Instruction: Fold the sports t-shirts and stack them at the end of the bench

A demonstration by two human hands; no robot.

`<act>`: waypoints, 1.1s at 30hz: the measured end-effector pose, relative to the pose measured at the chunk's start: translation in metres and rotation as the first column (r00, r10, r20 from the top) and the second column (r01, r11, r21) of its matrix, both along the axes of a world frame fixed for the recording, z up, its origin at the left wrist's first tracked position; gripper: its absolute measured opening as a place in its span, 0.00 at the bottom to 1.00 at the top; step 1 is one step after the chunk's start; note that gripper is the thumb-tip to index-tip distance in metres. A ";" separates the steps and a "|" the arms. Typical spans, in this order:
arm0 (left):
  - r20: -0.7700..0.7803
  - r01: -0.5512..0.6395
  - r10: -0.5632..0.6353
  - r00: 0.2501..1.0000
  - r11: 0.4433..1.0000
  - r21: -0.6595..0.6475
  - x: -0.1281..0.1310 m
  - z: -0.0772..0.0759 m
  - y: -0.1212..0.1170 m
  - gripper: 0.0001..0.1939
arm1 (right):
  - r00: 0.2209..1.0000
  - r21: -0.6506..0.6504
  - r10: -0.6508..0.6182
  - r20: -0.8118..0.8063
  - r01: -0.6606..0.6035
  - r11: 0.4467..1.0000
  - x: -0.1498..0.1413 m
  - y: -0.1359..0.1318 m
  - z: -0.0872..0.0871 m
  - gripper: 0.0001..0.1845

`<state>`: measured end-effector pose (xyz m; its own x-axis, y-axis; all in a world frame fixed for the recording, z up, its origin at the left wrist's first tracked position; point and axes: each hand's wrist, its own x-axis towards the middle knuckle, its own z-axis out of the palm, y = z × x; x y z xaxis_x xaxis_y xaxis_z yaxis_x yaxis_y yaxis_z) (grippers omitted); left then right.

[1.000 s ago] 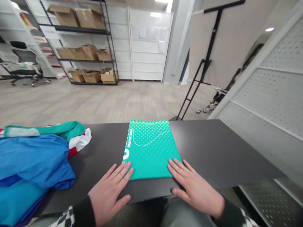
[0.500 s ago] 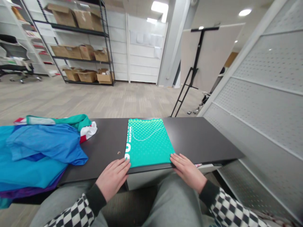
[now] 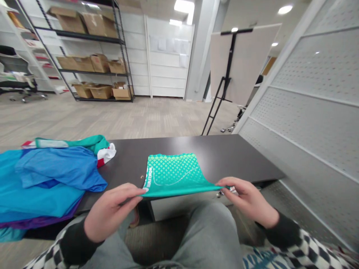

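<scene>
A folded green shirt [image 3: 174, 173] with a yellow-green diamond pattern and white lettering along its left side lies on the dark table [image 3: 218, 157]. Its near edge is lifted and stretched between my two hands, just over the table's front edge. My left hand [image 3: 114, 209] pinches the near left corner between thumb and fingers. At the near right corner, my right hand [image 3: 248, 198] holds the cloth in the same kind of pinch. The far part of the shirt still rests flat on the tabletop.
A loose heap of blue, green and purple clothes [image 3: 53, 175] covers the table's left end. A small ring-like bit [image 3: 142, 177] lies left of the shirt. A perforated white panel [image 3: 305, 104] stands at the right. Beyond are a black easel [image 3: 228, 67] and shelves with cardboard boxes [image 3: 101, 91].
My hands went from lying flat at the shirt's near corners to pinching them. The shirt has come toward me, its near edge now raised and pulled wider.
</scene>
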<state>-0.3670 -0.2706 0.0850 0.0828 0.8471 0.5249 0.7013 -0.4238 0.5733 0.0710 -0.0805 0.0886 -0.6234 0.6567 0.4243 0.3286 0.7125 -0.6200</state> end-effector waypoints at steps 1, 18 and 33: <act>0.023 -0.032 0.032 0.999 0.999 -0.011 -0.003 0.017 -0.001 0.12 | 0.999 -0.075 -0.031 -0.043 0.028 0.997 -0.001 -0.001 0.015 0.10; 0.128 -0.240 0.315 0.940 0.881 -0.408 -0.088 -0.085 0.240 0.24 | 0.946 -0.155 -0.222 0.236 0.263 0.952 -0.130 0.196 -0.066 0.12; -0.359 -0.473 0.377 0.854 0.849 -0.233 -0.119 -0.106 0.345 0.19 | 0.901 0.156 -0.318 0.294 0.283 0.946 -0.162 0.314 -0.110 0.22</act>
